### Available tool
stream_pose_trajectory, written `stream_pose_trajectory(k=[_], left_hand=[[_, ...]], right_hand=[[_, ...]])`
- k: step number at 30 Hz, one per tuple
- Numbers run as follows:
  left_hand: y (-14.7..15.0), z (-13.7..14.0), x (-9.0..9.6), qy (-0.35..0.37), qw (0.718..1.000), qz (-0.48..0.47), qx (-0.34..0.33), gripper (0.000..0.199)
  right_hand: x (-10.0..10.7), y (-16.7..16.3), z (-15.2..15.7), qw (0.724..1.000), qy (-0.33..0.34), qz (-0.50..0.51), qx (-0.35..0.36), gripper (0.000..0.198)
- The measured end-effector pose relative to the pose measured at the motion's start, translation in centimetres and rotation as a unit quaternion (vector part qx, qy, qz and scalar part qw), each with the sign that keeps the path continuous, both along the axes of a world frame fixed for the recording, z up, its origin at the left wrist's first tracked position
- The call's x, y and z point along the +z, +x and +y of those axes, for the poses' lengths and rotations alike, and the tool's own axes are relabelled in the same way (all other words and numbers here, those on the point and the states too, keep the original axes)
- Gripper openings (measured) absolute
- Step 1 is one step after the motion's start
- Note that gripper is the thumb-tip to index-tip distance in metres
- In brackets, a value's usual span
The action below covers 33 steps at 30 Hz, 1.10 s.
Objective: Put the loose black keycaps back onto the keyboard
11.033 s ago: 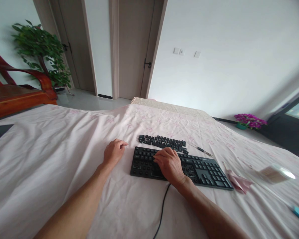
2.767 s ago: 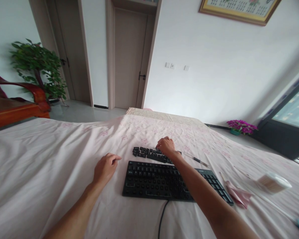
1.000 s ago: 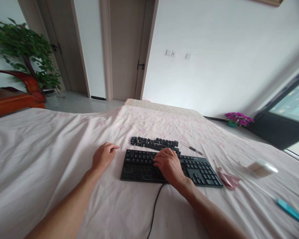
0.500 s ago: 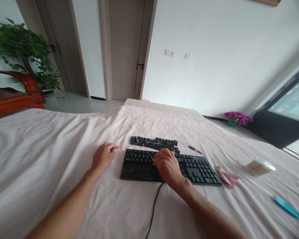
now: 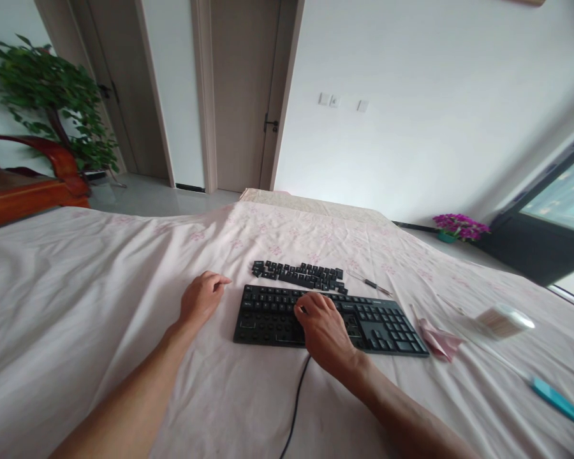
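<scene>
A black computer keyboard [image 5: 263, 322] lies on the sheet in front of me; its lower left rows are stripped of keycaps, while the top rows and number pad have theirs. Over its middle is my right hand [image 5: 325, 324], thumb and fingertips pinched together against the keys; whatever is between them is hidden. My left hand [image 5: 201, 296] rests on the sheet left of the keyboard, fingers loosely bent, the index finger stretched out, nothing in it. Just behind the keyboard, loose black keycaps [image 5: 299, 279] lie in uneven rows.
A thin tool with a black handle [image 5: 370, 283] lies behind the keyboard. To the right are a pink cloth [image 5: 440, 341], a clear tub of cotton swabs [image 5: 504, 320] and a teal-handled tool [image 5: 555, 399]. The keyboard's cable [image 5: 295, 408] runs toward me across the bedsheet [image 5: 210, 395].
My right hand has shifted slightly to the right and lower over the keyboard, its thumb and index finger now forming a clearer ring. My left hand has stayed in place; the view has shifted slightly.
</scene>
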<state>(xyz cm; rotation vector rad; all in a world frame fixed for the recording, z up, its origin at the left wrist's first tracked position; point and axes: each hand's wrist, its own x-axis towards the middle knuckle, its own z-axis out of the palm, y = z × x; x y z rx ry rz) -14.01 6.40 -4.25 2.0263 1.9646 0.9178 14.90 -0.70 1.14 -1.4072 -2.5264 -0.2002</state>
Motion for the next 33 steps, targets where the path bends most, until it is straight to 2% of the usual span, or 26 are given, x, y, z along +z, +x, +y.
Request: stream_pose_trajectory(k=[4, 7, 13, 18, 27, 33], left_hand=[[-0.1, 0.2, -0.2, -0.003, 1.0, -0.008, -0.001, 0.028], [-0.2, 0.4, -0.2, -0.005, 1.0, -0.011, 0.0, 0.028], [-0.3, 0.5, -0.6, -0.001, 1.0, -0.018, 0.002, 0.027], [-0.3, 0.5, -0.9, 0.006, 1.0, -0.02, 0.004, 0.027], [0.6, -0.1, -0.5, 0.027, 0.996, 0.087, -0.024, 0.028], [1.3, -0.5, 0.0, 0.042, 0.994, 0.099, -0.013, 0.025]], right_hand=[[-0.2, 2.1, 1.6, 0.993, 0.008, 0.115, -0.039, 0.038], [-0.4, 3.5, 2.5, 0.984, 0.029, 0.151, -0.087, 0.04], [-1.6, 3.7, 2.5, 0.989, 0.016, 0.091, -0.119, 0.043], [-2.0, 3.3, 2.3, 0.991, 0.027, 0.063, -0.117, 0.04], [-1.8, 3.3, 2.2, 0.992, 0.037, 0.042, -0.112, 0.041], [-1.9, 3.6, 2.1, 0.993, 0.045, 0.048, -0.103, 0.039]])
